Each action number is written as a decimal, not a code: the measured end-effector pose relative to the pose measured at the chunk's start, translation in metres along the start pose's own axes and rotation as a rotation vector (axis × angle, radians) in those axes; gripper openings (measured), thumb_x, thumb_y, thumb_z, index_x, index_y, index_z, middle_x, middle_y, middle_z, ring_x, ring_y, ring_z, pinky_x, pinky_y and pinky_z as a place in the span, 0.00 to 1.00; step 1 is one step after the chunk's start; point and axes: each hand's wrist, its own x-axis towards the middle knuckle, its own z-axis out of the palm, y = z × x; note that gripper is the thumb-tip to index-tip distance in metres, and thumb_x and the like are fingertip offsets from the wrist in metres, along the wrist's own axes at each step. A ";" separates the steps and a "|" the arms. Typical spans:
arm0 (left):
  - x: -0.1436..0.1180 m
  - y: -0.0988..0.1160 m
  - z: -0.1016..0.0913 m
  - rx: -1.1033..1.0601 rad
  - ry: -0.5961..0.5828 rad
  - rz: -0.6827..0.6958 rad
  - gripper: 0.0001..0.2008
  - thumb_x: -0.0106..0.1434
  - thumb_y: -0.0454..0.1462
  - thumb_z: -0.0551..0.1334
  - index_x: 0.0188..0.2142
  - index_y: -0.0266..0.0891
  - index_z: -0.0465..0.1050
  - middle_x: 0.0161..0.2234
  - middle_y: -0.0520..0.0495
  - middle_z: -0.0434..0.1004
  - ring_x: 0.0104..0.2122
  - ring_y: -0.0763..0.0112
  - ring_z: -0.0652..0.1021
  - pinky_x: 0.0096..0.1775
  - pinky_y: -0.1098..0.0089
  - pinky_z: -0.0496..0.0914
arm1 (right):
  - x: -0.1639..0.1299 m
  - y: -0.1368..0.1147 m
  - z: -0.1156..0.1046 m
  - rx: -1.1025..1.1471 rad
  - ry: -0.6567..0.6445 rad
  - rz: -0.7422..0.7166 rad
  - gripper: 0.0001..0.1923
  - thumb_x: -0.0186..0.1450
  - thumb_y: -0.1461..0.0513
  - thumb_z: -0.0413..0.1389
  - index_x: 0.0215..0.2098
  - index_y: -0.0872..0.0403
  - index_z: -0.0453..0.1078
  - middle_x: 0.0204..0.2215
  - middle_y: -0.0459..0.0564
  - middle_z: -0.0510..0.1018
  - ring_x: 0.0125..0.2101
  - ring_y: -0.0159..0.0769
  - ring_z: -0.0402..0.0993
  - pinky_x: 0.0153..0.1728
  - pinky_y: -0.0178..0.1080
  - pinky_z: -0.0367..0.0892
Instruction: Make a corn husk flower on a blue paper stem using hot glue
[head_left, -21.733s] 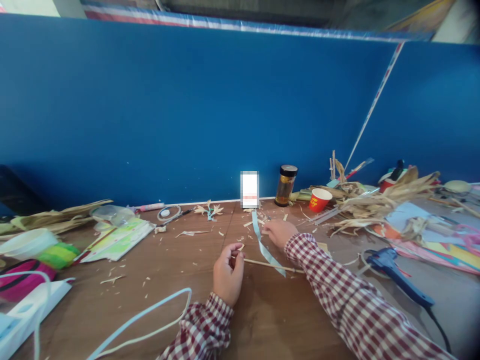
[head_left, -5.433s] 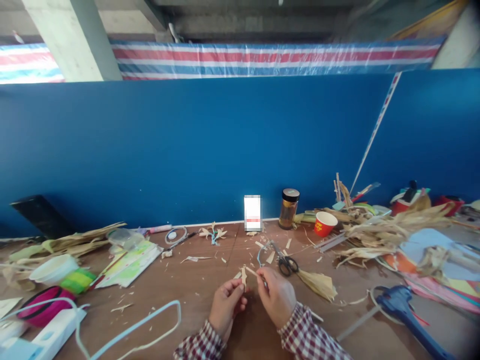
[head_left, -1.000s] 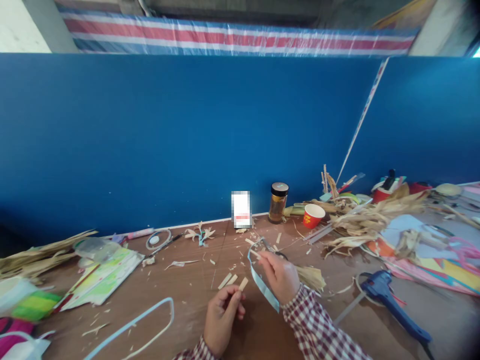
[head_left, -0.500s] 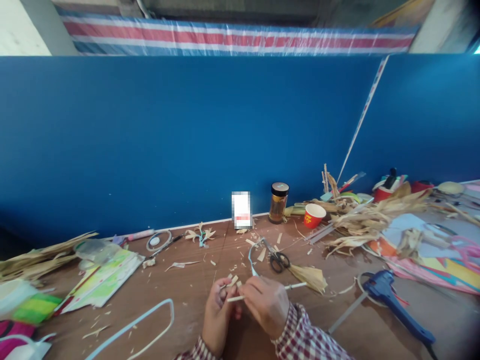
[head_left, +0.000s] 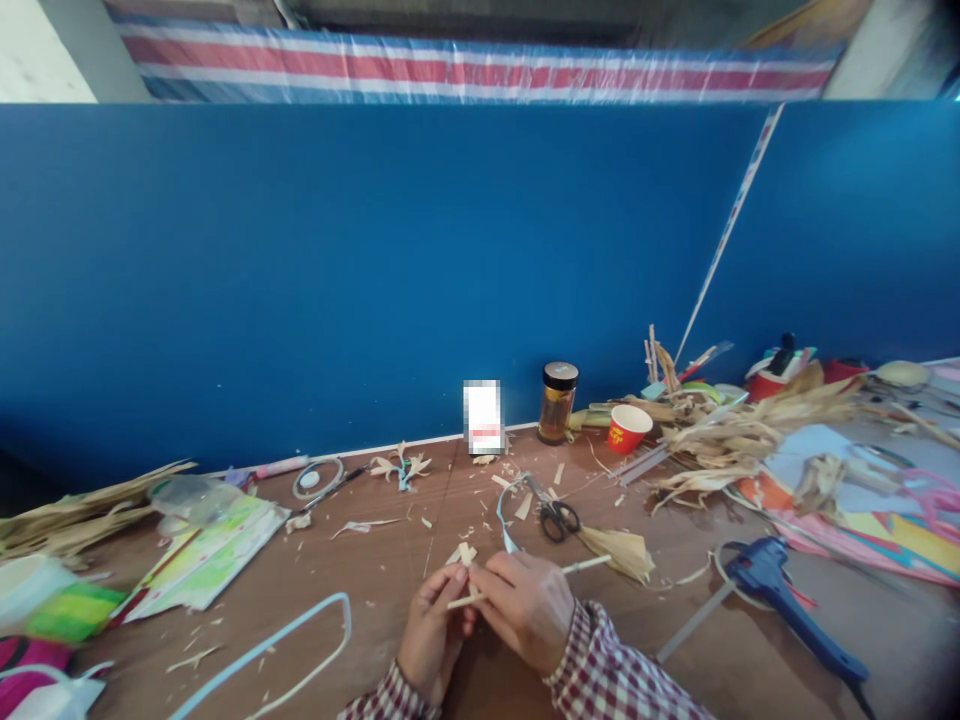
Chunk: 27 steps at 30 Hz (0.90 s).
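Low in the middle of the head view, both my hands meet over the table. My left hand (head_left: 433, 628) is closed, its thumb and fingers pinching small pale strips of corn husk (head_left: 466, 554) that stick up from the fingertips. My right hand (head_left: 531, 612) is closed too, a thin pale stick (head_left: 589, 565) running through its grip, with ends showing on both sides. Its fingertips press close to the husk strips; the exact contact is hidden. Just beyond lie black-handled scissors (head_left: 559, 521) and a fan-shaped piece of husk (head_left: 621, 555).
At the right rests a blue glue gun (head_left: 795, 610). Behind stand a lidded jar of amber liquid (head_left: 558, 405) and a red paper cup (head_left: 628, 430). Dried husks (head_left: 720, 445) pile up at right. A bent pale-blue strip (head_left: 262, 640) lies at left, near a husk flower (head_left: 403, 467).
My hands have drawn slightly closer together, and the husk strips now stand more upright between the fingertips. The stick has shifted a little to the left with my right hand.
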 end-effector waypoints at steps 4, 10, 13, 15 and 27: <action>-0.001 0.000 0.001 0.027 0.028 0.048 0.15 0.48 0.44 0.68 0.29 0.34 0.72 0.19 0.54 0.70 0.14 0.82 0.67 0.16 0.80 0.61 | -0.001 0.004 -0.004 0.031 0.015 0.066 0.16 0.65 0.59 0.47 0.50 0.52 0.64 0.32 0.50 0.72 0.33 0.36 0.67 0.32 0.37 0.61; -0.004 0.002 0.003 0.133 0.055 0.075 0.14 0.48 0.42 0.68 0.30 0.34 0.71 0.25 0.50 0.74 0.19 0.79 0.72 0.21 0.78 0.66 | -0.004 0.015 0.003 0.038 0.129 0.222 0.15 0.66 0.62 0.46 0.50 0.53 0.65 0.32 0.51 0.71 0.34 0.37 0.68 0.34 0.37 0.62; -0.003 0.000 0.001 0.166 0.054 0.109 0.15 0.47 0.42 0.68 0.31 0.34 0.73 0.25 0.49 0.74 0.20 0.78 0.72 0.22 0.77 0.67 | -0.005 0.014 0.008 0.098 0.101 0.239 0.14 0.66 0.60 0.47 0.49 0.52 0.65 0.33 0.51 0.73 0.34 0.36 0.69 0.35 0.36 0.63; -0.002 -0.001 0.000 0.212 0.031 0.143 0.14 0.48 0.43 0.68 0.30 0.34 0.74 0.23 0.49 0.74 0.20 0.77 0.72 0.23 0.76 0.67 | -0.005 0.011 0.008 0.161 0.042 0.247 0.16 0.65 0.59 0.49 0.50 0.52 0.64 0.34 0.50 0.73 0.33 0.36 0.70 0.34 0.35 0.64; -0.003 -0.004 -0.002 0.421 -0.077 0.141 0.13 0.52 0.44 0.64 0.28 0.34 0.73 0.22 0.50 0.72 0.18 0.77 0.70 0.21 0.76 0.65 | 0.000 0.007 0.000 0.305 -0.039 0.271 0.11 0.66 0.60 0.47 0.38 0.49 0.71 0.32 0.47 0.74 0.33 0.31 0.69 0.34 0.31 0.61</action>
